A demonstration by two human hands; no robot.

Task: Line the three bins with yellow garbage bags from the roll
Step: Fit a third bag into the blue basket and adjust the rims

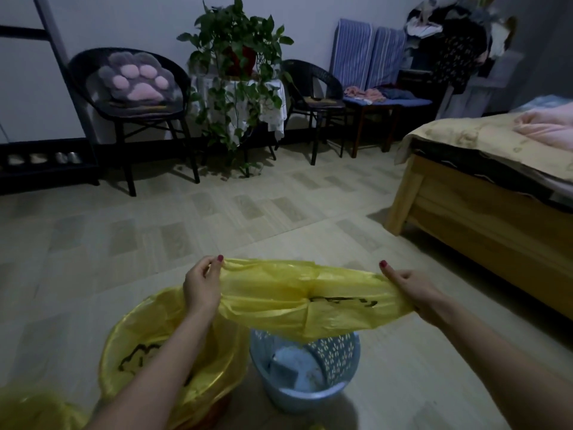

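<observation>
I hold a yellow garbage bag point(304, 296) stretched sideways in the air, black print on its front. My left hand point(201, 287) pinches its left end and my right hand point(412, 293) grips its right end. Right under the bag stands a light blue perforated bin point(338, 358) with no liner in it. To its left sits a bin with a yellow bag over its rim point(130, 330); my left forearm crosses above it. More yellow plastic point(34, 408) shows at the bottom left corner; what it covers is hidden. The roll is out of sight.
A wooden bed point(483, 212) fills the right side. Along the far wall stand a black chair with a paw cushion point(136, 85), a potted plant on a small table point(238, 66), a second chair point(313, 94) and a bench with clothes point(384, 97). Tiled floor point(248, 212) lies between.
</observation>
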